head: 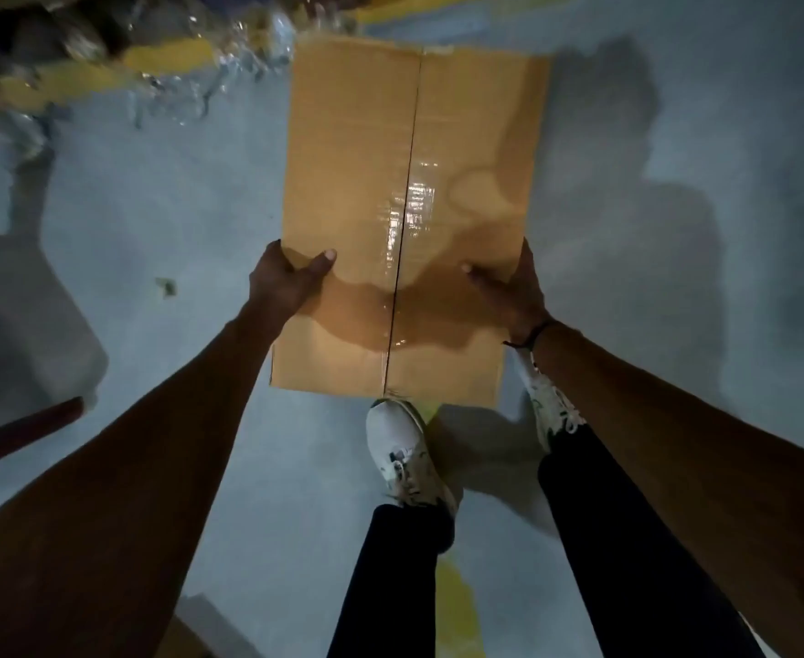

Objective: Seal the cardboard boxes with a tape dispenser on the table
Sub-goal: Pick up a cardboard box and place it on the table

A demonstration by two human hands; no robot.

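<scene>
Head view looks straight down at a cardboard box held above the floor, its centre seam glossy with clear tape. Left hand and right hand each clamp an opposite side edge (thumbs on top). Best to keep it level and set it down gently. No readable print or labels anywhere.

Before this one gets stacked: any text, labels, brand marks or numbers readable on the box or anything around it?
None readable.
Cardboard box: top is plain, only clear tape glinting along the centre seam; no print or label.
White shoes: dark marks, too blurred to read as text.
Floor: yellow paint, no lettering.
</scene>
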